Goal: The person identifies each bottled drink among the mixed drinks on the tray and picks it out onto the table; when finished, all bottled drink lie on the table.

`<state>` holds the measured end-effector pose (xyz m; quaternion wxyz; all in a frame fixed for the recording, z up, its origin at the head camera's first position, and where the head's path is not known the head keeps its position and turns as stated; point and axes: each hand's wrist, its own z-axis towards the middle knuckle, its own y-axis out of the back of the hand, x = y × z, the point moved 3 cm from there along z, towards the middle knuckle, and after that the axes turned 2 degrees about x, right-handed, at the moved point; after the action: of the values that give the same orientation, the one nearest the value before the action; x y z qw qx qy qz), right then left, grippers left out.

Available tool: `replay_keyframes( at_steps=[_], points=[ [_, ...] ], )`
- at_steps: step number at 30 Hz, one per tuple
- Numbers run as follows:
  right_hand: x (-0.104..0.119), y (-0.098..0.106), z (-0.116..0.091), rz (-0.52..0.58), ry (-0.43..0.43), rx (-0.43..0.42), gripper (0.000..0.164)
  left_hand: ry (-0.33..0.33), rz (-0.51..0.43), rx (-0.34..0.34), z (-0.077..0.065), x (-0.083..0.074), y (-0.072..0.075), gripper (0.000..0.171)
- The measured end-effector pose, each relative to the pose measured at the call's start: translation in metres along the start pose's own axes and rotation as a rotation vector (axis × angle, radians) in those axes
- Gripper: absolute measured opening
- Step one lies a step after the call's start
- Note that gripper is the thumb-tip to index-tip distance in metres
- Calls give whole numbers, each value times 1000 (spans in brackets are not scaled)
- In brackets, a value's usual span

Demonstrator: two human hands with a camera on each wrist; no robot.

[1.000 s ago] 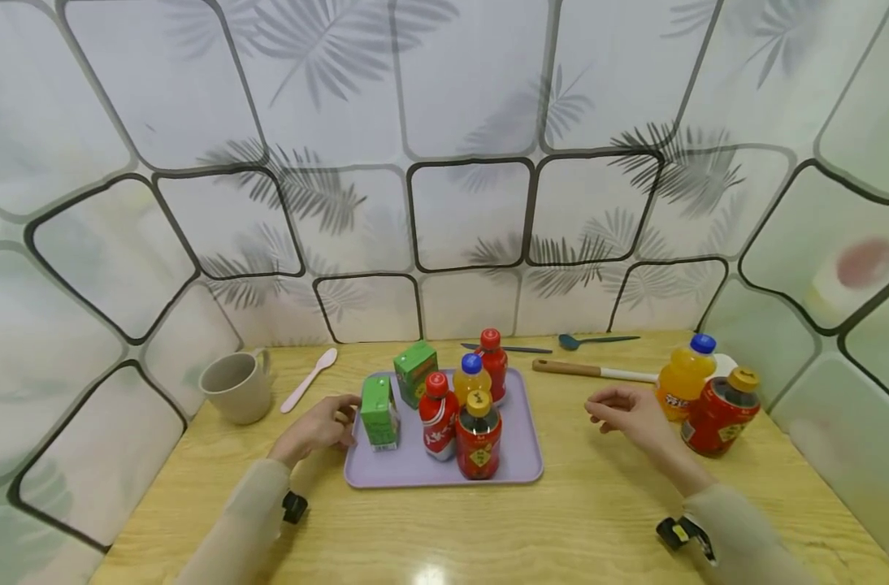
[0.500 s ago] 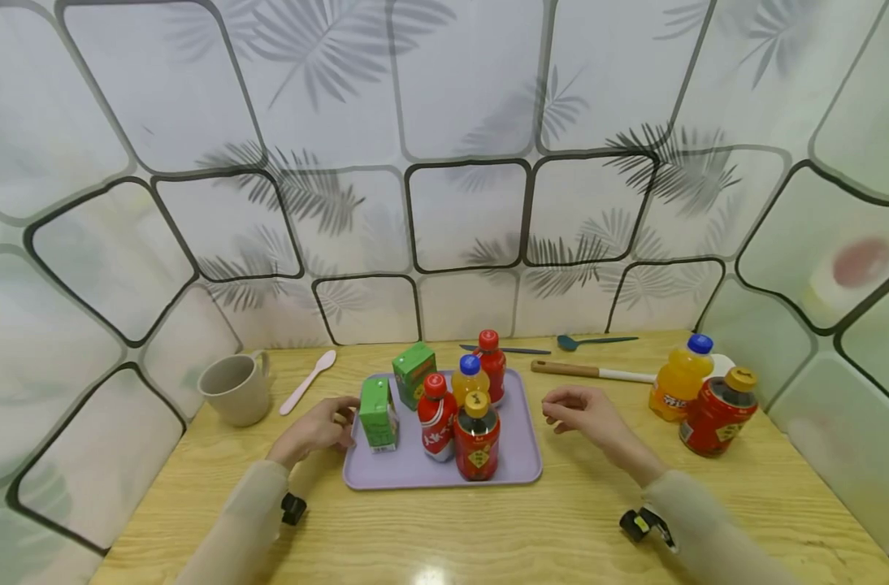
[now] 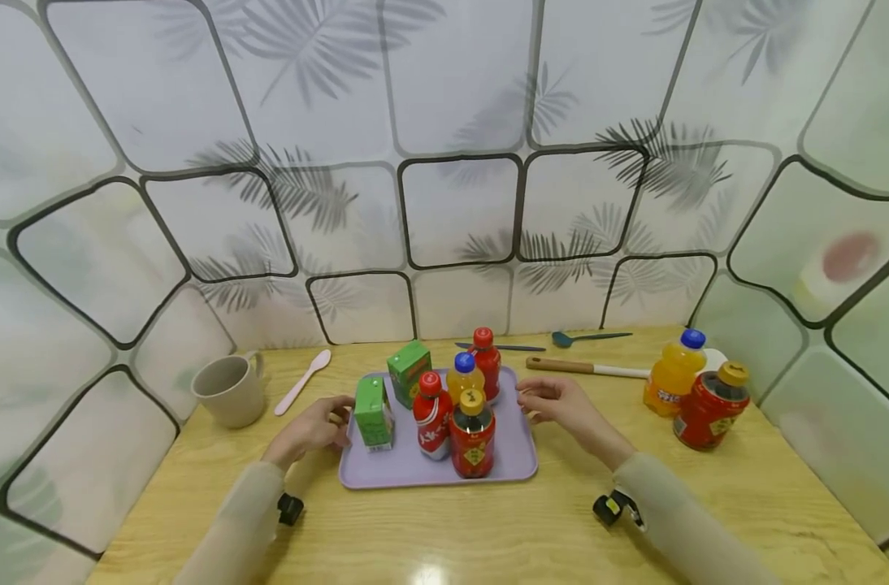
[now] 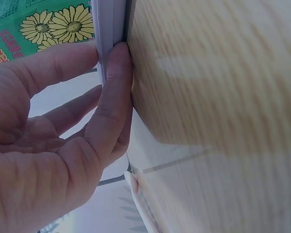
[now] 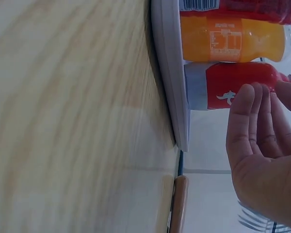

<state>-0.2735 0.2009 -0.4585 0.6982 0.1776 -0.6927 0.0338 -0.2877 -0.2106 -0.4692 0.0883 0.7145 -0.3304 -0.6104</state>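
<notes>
– Doing what with the left hand [image 3: 314, 429]?

– Pinching the rim of the tray [image 3: 408, 471], pressing with the thumb on one side and with curled fingers on the other.

– And doing what with the right hand [image 3: 565, 409]?

– Holding nothing; bending the fingers only loosely, and hovering near the tray's other end.

– Finding the tray where, exactly?

– Lying on the table [image 3: 386, 528] between both hands, and carrying a green box [image 3: 374, 418] closest to the left hand, another box [image 3: 408, 374] behind it; then, towards the right hand, carrying a red bottle [image 3: 433, 418], a tea bottle [image 3: 473, 445], an orange bottle [image 3: 464, 375] and a second red bottle [image 3: 487, 370].

– Seeing what around the hands?

– Noticing a mug [image 3: 230, 392] to the left of the left hand, and a pink spoon [image 3: 303, 382] ahead of it. Seeing also a second orange bottle [image 3: 674, 376] and a second tea bottle [image 3: 710, 410] to the right of the right hand, with a wooden handle [image 3: 561, 366] lying just ahead of it.
</notes>
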Motion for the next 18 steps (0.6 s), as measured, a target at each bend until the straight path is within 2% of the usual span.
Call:
replay_keyframes(
  at_steps=[5, 13, 18],
  points=[
    [10, -2, 14, -3, 52, -33, 54, -2, 23, -5, 0, -4, 1, 74],
    [22, -2, 35, -34, 141, -151, 57, -10, 28, 13, 1, -4, 1, 72],
    [26, -1, 46, -41, 194, -137, 62, -19, 39, 12, 1, -5, 3, 72]
  ],
)
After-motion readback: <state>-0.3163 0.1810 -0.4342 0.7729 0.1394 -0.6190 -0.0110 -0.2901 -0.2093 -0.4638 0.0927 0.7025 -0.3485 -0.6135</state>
